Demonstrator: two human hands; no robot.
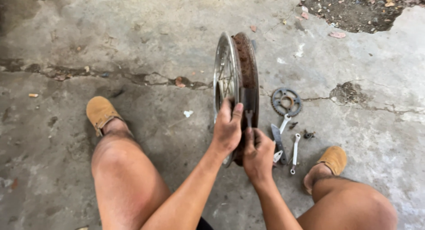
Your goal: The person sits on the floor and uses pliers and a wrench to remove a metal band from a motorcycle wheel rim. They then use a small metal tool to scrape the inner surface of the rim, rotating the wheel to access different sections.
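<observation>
A spoked metal wheel rim [230,66] with a rusty inner channel stands upright on the concrete between my legs. My left hand [227,128] grips the rim's near edge, thumb up along it. Just to its right, my right hand [257,154] is closed around a small wrench [249,118] whose forked end points up against the rim. Part of the rim's lower edge is hidden behind both hands.
A dark sprocket [286,101] lies on the floor right of the rim. Near it are two silver wrenches [295,146], a dark flat tool [278,139] and small bolts [308,134]. My feet in tan shoes [100,111] flank the work. Cracked concrete and a rubble patch [354,8] lie beyond.
</observation>
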